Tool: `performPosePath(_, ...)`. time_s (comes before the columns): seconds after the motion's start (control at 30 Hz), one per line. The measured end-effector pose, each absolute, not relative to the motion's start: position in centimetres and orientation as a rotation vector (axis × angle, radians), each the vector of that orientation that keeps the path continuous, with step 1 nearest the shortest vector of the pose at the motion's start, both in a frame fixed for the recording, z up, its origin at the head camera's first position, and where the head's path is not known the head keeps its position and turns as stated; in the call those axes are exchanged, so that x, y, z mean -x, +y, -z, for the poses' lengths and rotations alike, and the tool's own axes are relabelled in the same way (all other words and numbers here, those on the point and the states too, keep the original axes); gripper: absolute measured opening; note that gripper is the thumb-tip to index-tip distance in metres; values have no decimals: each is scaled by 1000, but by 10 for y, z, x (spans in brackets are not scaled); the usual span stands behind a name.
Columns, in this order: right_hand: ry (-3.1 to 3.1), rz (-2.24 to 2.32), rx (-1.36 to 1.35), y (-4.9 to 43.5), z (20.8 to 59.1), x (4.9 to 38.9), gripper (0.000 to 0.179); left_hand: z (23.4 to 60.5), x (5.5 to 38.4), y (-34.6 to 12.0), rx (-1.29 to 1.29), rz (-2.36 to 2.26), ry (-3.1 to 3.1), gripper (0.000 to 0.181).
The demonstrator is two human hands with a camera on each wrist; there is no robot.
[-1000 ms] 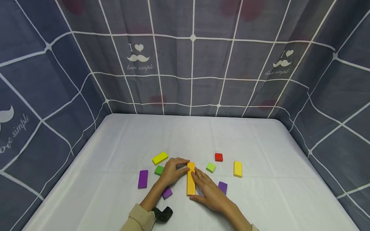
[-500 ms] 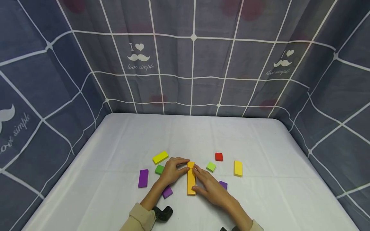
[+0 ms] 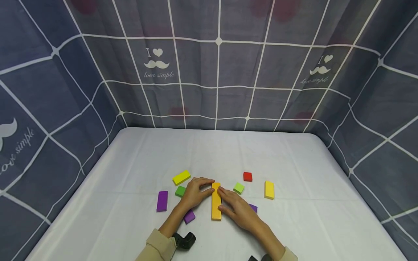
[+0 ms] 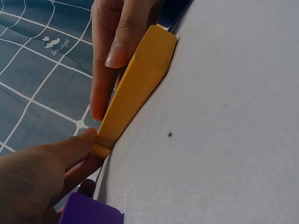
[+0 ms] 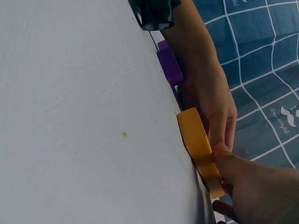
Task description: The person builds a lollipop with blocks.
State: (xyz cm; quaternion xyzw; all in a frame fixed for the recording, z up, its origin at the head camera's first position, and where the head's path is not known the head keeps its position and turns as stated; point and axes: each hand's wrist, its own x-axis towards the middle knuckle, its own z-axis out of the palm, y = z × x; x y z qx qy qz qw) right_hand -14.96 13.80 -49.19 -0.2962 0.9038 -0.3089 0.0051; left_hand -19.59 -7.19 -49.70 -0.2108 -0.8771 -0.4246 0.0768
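Note:
A long orange block (image 3: 216,207) lies lengthwise on the white table, with a small orange block (image 3: 216,186) end to end at its far end. My left hand (image 3: 195,194) pinches the small block from the left, index finger at its far corner and thumb by the joint. On the other side my right hand (image 3: 240,208) rests its nearly straight fingers along the blocks, its thumb against the long block's right side. In the left wrist view the thumb sits right at the joint of the orange blocks (image 4: 133,93). Fingers partly hide the small block in the right wrist view.
Left lie a yellow block (image 3: 181,177), a green block (image 3: 180,191) and purple blocks (image 3: 162,201). Right lie a light green block (image 3: 238,187), a red block (image 3: 247,176), a yellow block (image 3: 269,190) and a partly hidden purple block (image 3: 253,208). Gridded curtains (image 3: 196,72) surround the table.
My right hand has slid slightly away from me, its fingertips now beside the small block and its thumb moved up from the long block's near end. The left hand keeps its place.

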Motion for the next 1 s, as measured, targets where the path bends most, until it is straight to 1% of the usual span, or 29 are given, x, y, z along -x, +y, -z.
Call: performPosePath(1.0, 2887, 901, 956, 137, 493, 150, 55, 497, 198, -72, 623, 1256, -2633, 31)
